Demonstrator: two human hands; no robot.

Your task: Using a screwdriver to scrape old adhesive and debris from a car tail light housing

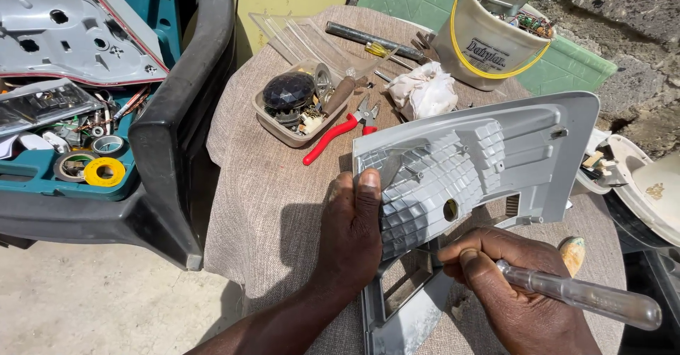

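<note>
Holding the grey reflector panel (489, 156), the left hand (350, 234) has its grip closed on the panel's edge. Right hand (510, 284) grips a clear-handled screwdriver (581, 297) beneath it. Red pliers (340, 132) and a parts tray (297, 107) lie beyond on the desk (262, 185).

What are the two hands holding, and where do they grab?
The left hand grips the silver reflector panel by its left edge. The right hand holds a clear-handled tool near its front end.
</note>
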